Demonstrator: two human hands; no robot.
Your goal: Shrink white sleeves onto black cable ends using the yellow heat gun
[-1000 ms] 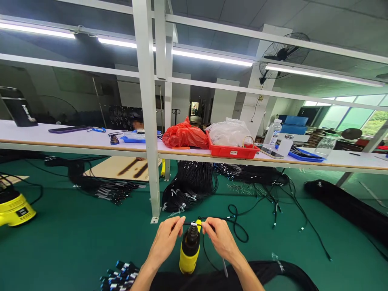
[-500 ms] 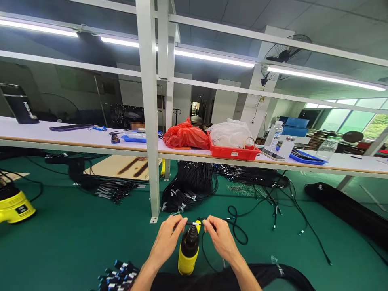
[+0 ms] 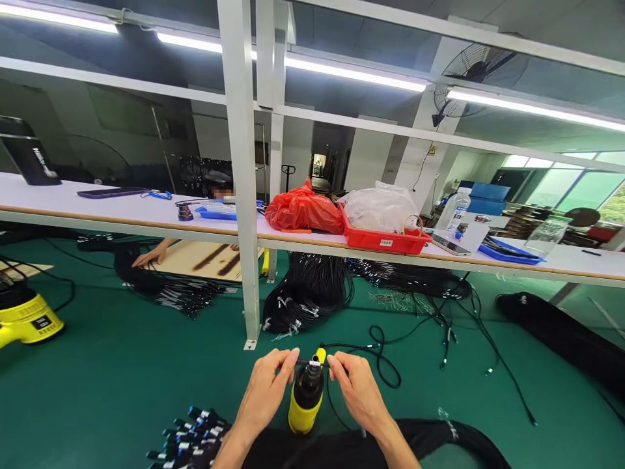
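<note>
My left hand (image 3: pixel 268 387) and my right hand (image 3: pixel 360 389) pinch a thin black cable (image 3: pixel 303 362) stretched level between them. A short white sleeve (image 3: pixel 315 363) on the cable sits at the nozzle of a yellow-and-black heat gun (image 3: pixel 305 405), which stands upright between my hands. Whether the sleeve touches the nozzle I cannot tell. Below my forearms lies a thick black cable bundle (image 3: pixel 312 449). Its many connector ends (image 3: pixel 190 436), with white labels and blue tips, spread at my lower left.
A co-worker's hand (image 3: pixel 152 254) rests on a cable bundle under the shelf. Another yellow heat gun (image 3: pixel 32 319) stands at the left. A white post (image 3: pixel 250 286) rises ahead. The shelf (image 3: pixel 293 242) holds a red bag (image 3: pixel 305 210) and a red tray (image 3: pixel 385 241).
The view has dipped slightly. The white sleeve has come lower, against the nozzle's mouth. At the left, a co-worker's hand has come in over the cables under the shelf.
</note>
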